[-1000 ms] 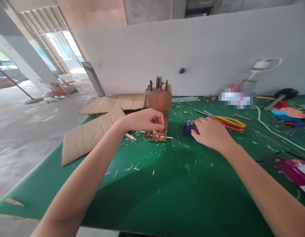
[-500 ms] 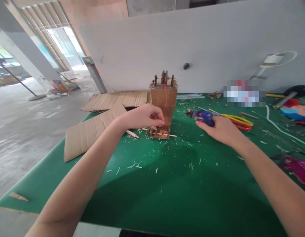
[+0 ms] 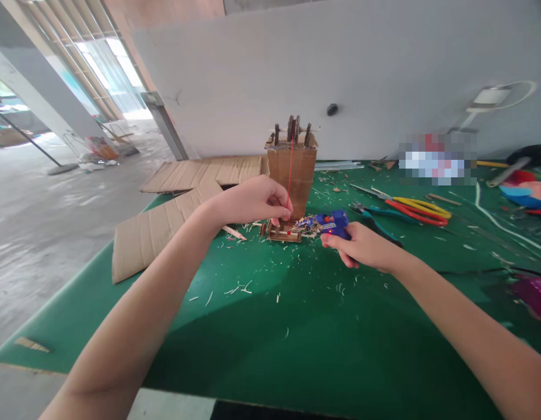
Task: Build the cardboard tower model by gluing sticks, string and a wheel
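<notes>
A small cardboard tower (image 3: 292, 175) with wooden wheels on top stands on the green table (image 3: 297, 326). A red thread (image 3: 290, 169) runs down its front to a little wooden base (image 3: 283, 233). My left hand (image 3: 253, 201) pinches the thread just above that base. My right hand (image 3: 360, 248) grips a blue glue gun (image 3: 332, 223), whose nozzle points left at the base.
Flat cardboard sheets (image 3: 165, 227) lie at the left of the table. Pliers and scissors with yellow and red handles (image 3: 410, 210) lie behind my right hand. A grey partition (image 3: 340, 70) closes the back. Wood shavings are scattered about; coloured items sit far right.
My right hand picked up the blue glue gun from beside the pliers and brought it left to the wooden base. My left hand kept its pinch on the thread.
</notes>
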Tool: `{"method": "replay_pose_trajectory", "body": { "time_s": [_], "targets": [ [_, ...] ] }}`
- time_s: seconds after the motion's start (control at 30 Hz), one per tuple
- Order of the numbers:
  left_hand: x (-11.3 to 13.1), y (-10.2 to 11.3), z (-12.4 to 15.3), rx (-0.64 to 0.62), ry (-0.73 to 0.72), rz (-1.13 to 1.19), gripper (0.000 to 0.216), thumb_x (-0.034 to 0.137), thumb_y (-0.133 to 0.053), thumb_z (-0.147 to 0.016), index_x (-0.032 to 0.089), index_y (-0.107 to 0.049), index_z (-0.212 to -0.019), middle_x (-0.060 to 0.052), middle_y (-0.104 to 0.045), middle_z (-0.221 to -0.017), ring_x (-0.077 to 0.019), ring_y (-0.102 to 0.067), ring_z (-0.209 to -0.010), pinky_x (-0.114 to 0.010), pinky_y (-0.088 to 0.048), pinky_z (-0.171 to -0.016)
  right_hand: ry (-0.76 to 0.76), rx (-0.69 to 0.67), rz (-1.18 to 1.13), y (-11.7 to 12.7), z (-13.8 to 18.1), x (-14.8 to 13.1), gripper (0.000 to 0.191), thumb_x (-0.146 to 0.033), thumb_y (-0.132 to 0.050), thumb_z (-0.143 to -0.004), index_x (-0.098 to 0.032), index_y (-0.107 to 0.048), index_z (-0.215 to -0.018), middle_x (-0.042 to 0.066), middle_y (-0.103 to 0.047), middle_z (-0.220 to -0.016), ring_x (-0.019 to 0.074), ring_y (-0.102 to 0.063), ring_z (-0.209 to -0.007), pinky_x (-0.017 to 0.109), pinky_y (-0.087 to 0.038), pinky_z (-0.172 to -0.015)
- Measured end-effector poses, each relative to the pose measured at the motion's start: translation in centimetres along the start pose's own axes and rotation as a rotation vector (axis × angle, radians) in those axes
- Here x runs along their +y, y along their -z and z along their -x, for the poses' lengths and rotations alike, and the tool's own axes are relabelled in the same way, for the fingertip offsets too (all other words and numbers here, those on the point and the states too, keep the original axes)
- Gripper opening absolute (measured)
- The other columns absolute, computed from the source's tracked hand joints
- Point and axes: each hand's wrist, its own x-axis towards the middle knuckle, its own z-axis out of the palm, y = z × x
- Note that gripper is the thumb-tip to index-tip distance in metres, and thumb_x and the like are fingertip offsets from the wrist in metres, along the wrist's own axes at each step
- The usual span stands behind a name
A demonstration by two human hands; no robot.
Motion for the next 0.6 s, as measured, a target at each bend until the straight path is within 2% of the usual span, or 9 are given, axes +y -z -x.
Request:
{"method": "replay_pose_trajectory", "body": {
  "time_s": [0.27, 0.6],
  "targets": [
    [-0.34, -0.06, -0.05, 0.005, -0.03, -0.006, 0.013, 0.022, -0.057, -0.078, 0.015, -0.067, -0.082, -0.001, -0.071, -0.075, -0.0112, -0.067, -0.067, -0.021, -0.049, -0.06, 0.003, 0.02, 0.096, -0.29, 0.34, -0.86, 0.049, -0.064, -0.049, -0.079, -0.019, -0.054, -0.062, 0.002, -0.055, -0.042, 0.0114, -0.048, -0.04, 0.027, -0.039, -0.048],
    [-0.23, -0.1, 0.05, 0.013, -0.028, -0.024, 0.014, 0.022, -0.057, -0.078, 0.016, -0.068, -0.083, -0.002, -0.071, -0.078, -0.0122, -0.066, -0.069, -0.023, -0.048, -0.062, 0.024, 0.008, 0.111, -0.18, 0.56, -0.89, 0.049, -0.065, -0.049, -0.078, -0.02, -0.051, -0.058, 0.001, -0.054, -0.042, 0.0121, -0.048, -0.04, 0.028, -0.04, -0.05]
  ]
}}
